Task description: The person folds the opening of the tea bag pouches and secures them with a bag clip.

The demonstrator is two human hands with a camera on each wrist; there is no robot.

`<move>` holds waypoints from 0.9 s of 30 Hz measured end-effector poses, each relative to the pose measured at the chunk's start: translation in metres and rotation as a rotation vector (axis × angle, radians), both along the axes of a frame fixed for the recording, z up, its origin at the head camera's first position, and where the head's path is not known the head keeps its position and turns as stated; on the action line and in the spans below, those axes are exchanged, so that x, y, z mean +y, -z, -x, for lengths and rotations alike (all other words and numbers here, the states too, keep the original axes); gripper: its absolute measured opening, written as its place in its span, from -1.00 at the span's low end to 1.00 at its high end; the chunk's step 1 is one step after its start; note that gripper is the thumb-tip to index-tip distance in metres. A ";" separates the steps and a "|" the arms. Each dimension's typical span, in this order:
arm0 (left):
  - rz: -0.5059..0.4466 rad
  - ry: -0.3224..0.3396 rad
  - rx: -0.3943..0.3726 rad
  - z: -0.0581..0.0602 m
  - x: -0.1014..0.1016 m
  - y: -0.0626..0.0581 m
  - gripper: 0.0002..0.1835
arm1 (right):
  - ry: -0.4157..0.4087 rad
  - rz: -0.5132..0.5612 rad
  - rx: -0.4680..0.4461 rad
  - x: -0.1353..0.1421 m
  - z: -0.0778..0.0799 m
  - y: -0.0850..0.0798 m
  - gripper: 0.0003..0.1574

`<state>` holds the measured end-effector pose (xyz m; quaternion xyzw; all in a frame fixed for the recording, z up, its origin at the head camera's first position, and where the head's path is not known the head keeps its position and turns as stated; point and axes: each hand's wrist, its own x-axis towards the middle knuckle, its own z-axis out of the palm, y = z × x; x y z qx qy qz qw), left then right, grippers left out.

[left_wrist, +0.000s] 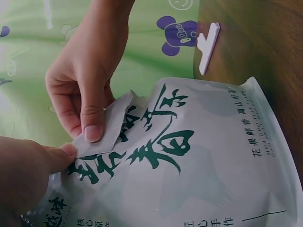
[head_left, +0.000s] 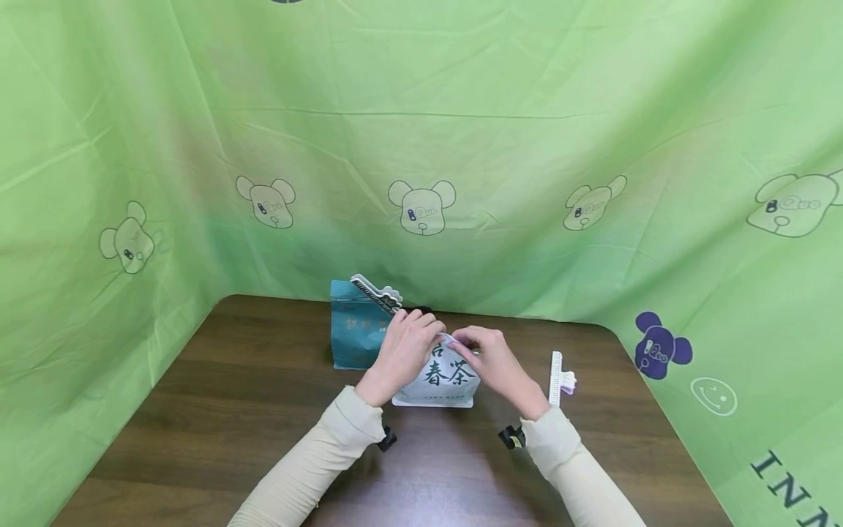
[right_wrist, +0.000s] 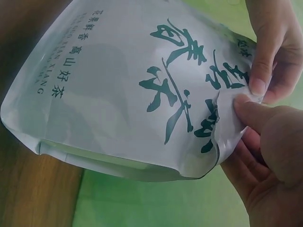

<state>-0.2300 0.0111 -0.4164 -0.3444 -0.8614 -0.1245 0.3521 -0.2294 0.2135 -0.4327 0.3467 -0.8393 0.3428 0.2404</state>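
A white tea bag (head_left: 431, 394) with large green characters stands on the table, its top edge folded over into a flap (left_wrist: 110, 124). My left hand (head_left: 408, 345) pinches the flap's left end between thumb and fingers. At the other end, my right hand (head_left: 495, 360) pinches the fold, its thumb lying on the front face, as the right wrist view shows. The two thumbs are close together on the fold in that view. Fingers behind the bag are partly hidden.
Behind my left hand stands a teal pouch (head_left: 354, 333), a long black-and-white sealing clip (head_left: 377, 295) across its top. To the right, a white sealing clip (head_left: 556, 377) lies on the brown wooden table (head_left: 217, 410). Green printed cloth (head_left: 421, 146) hangs around the back and sides.
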 end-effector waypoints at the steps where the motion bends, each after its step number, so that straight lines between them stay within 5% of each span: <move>1: -0.003 0.000 0.007 0.000 0.000 0.001 -0.93 | 0.001 -0.002 0.000 0.000 0.000 0.000 -0.92; 13: -0.001 -0.005 0.001 0.001 0.000 0.003 -0.92 | -0.077 0.056 0.000 0.005 0.007 0.001 -0.83; 22: 0.011 -0.004 -0.017 0.002 0.000 0.003 -0.90 | -0.065 0.141 -0.213 0.014 0.011 0.007 -0.88; 27: 0.014 -0.003 -0.018 0.003 0.000 0.003 -0.88 | -0.088 0.133 -0.252 0.016 0.011 0.006 -0.85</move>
